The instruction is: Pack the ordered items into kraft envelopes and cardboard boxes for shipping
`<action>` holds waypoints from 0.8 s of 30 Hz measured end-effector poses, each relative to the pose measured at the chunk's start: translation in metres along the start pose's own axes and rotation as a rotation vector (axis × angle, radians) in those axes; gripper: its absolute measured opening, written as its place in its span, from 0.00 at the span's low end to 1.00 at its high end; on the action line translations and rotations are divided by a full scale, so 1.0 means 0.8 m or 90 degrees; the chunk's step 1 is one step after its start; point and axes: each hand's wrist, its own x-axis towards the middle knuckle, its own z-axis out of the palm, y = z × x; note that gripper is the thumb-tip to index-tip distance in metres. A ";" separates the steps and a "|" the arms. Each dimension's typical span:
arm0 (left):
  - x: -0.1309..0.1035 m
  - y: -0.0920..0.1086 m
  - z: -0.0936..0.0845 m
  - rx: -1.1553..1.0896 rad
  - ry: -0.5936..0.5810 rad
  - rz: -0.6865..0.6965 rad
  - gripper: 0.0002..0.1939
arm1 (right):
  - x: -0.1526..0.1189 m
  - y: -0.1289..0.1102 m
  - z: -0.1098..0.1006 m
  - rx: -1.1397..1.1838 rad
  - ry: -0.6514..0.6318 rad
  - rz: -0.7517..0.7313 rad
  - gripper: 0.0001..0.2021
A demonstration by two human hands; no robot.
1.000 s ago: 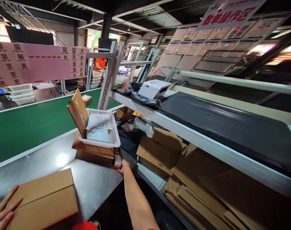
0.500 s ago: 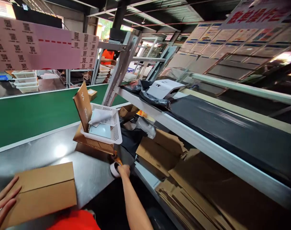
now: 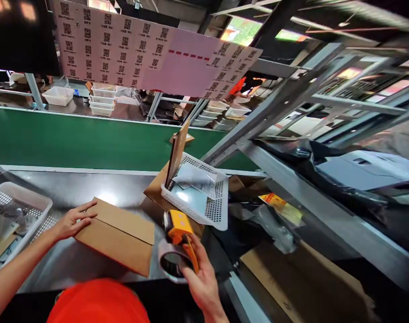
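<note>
A closed brown cardboard box [image 3: 119, 233] lies on the metal table in front of me. My left hand [image 3: 73, 222] rests on the box's left end with its fingers spread. To the right of the box, my right hand [image 3: 201, 273] grips the handle of an orange tape dispenser [image 3: 180, 226]. A wide roll of tape [image 3: 167, 264] sits on the dispenser, below its orange head. Just beyond the dispenser stands a white basket [image 3: 219, 202] with papers and a pale blue item in it. An upright brown cardboard piece [image 3: 178, 150] leans at the basket's left side.
Another white basket [image 3: 45, 206] with packaged items is at the left. A green conveyor belt [image 3: 90, 141] runs behind the metal table [image 3: 73, 184]. At the right are a slanting metal shelf frame [image 3: 312, 215] and cardboard sheets [image 3: 302, 282]. A QR-code board [image 3: 187, 58] hangs above.
The view has swung left. My right hand has lifted the tape dispenser and brought it closer to the box's right end. My left hand still touches the box.
</note>
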 end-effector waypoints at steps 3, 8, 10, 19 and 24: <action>-0.006 -0.014 0.008 0.003 -0.003 0.029 0.26 | 0.033 -0.075 0.057 -0.141 -0.205 -0.296 0.36; -0.022 -0.016 0.021 -0.014 -0.030 0.032 0.29 | 0.056 -0.099 0.115 -0.407 -0.344 -0.617 0.45; -0.027 -0.005 0.028 -0.013 -0.003 0.010 0.28 | 0.060 -0.090 0.116 -0.430 -0.355 -0.626 0.47; 0.009 0.125 0.112 -0.707 0.274 -0.410 0.24 | 0.067 -0.078 0.098 -0.473 -0.407 -0.584 0.47; 0.040 0.149 0.120 -0.933 0.152 -0.477 0.21 | 0.073 -0.074 0.091 -0.480 -0.448 -0.565 0.43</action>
